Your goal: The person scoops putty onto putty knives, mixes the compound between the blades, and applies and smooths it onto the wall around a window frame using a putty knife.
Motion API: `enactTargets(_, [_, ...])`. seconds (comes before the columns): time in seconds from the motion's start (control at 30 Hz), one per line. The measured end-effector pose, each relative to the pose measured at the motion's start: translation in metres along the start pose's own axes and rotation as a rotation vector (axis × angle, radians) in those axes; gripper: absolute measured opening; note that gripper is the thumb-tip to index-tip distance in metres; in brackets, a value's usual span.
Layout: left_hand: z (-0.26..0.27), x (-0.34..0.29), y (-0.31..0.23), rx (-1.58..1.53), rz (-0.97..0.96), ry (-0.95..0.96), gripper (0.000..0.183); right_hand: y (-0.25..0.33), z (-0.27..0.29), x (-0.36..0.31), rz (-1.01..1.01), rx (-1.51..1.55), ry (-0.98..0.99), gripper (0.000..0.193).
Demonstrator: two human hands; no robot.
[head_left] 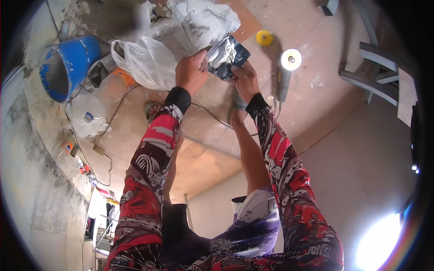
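Observation:
A dark flat square plate (242, 53), smeared with white paste (222, 54), is held up in front of me between both hands. My right hand (246, 81) is closed on its lower right edge, with the thumb on top. My left hand (192, 71) is curled into a fist at the plate's left side. Whatever lies inside that fist is hidden. Just beyond my left hand lie a clear plastic bag (147, 63) and a large heap of white paste (203, 22) on plastic sheeting.
An angle grinder (284, 83) with a pale disc lies to the right, near a yellow disc (264, 38). At left are a blue bucket (83, 61), a clear bottle (92, 113) and a cable (110, 128). Curved grey frame pieces (373, 81) stand far right.

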State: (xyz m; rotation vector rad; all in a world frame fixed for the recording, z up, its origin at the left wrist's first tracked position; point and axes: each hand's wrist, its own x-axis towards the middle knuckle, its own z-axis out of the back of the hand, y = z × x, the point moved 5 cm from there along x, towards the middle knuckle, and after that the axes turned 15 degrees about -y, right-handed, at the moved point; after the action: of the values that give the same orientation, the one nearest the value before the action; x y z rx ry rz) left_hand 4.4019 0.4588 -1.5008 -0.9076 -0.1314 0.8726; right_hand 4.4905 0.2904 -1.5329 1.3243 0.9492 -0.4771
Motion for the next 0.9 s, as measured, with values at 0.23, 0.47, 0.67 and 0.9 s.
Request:
enactTargets(0.23, [0.346,-0.031,-0.207,-0.361,0.132,-0.280,0.018,0.239,-0.114,-0.272,0.161,-0.083,0.039,0.030])
enactTargets(0.47, [0.698,-0.151,-0.398,-0.808,0.371,-0.356,0.017,0.467,-0.269,-0.630,0.313,-0.121,0.121,0.031])
enactTargets(0.67, [0.948,-0.278,-0.510,-1.132,0.519,-0.466,0.027,0.549,-0.403,-0.921,0.804,-0.513,0.108,0.018])
enactTargets(0.9, [1.179,-0.392,-0.549,-1.702,0.542,-0.430,0.019,0.600,-0.540,-1.221,1.163,-1.205,0.420,0.058])
